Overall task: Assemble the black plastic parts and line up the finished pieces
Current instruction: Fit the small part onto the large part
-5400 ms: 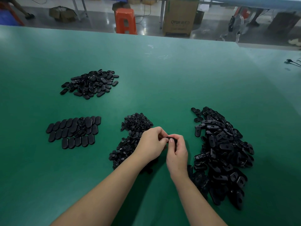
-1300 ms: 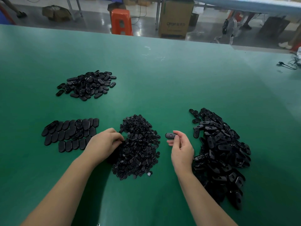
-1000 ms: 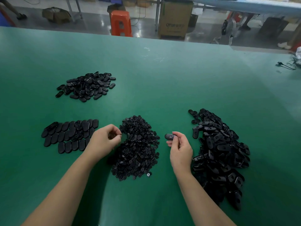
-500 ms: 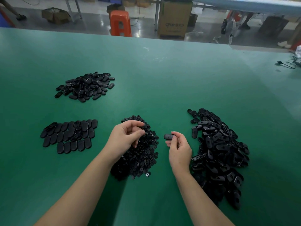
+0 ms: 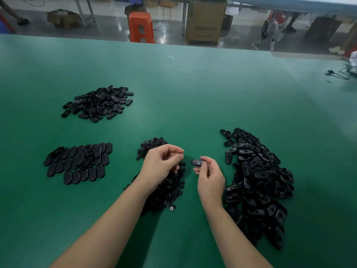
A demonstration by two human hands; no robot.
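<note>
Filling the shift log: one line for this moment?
left hand: pinches small part | right hand: holds oval shell | unjoined

black oval shell (image 5: 197,162) pinched above table, lined-up finished pieces (image 5: 78,162) in rows at left

Head-worn view, down over table (image 5: 193,89)

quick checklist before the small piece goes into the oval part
1. Oval part pinched in right hand, recessed face up: ok.
2. Left hand lifted off the small-parts pile, fingertips pinched: ok.
3. Small piece actually in the left fingertips: cannot tell, too small.
4. Hands close enough to mate parts: not ok, gap between them.
5. Lined-up finished pieces have free green table beside them: ok.
</note>
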